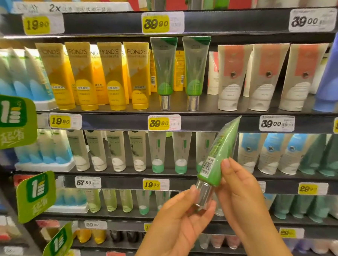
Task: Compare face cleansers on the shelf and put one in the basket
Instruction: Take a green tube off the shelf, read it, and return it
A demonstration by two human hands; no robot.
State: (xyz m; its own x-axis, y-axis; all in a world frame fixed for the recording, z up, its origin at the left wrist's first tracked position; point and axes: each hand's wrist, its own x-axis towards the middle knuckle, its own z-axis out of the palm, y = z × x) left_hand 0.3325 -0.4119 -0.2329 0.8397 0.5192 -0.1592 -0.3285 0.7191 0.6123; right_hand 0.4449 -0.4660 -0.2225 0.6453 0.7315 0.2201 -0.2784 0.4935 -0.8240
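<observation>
A green cleanser tube (217, 154) with a silver cap is tilted in front of the shelves, cap down, barcode side facing me. My left hand (181, 223) cups the silver cap from below with thumb and fingers around it. My right hand (239, 184) grips the tube's lower body from the right. Two matching green tubes (165, 73) stand on the shelf above, beside yellow Pond's tubes (112, 76). No basket is in view.
Store shelves (213, 121) fill the view, with rows of upright tubes: white-and-coral ones (265, 77) at right, white and mint ones (157, 150) on the shelf below. Yellow price tags (159, 123) line the shelf edges. Green promo signs (9, 120) stick out at left.
</observation>
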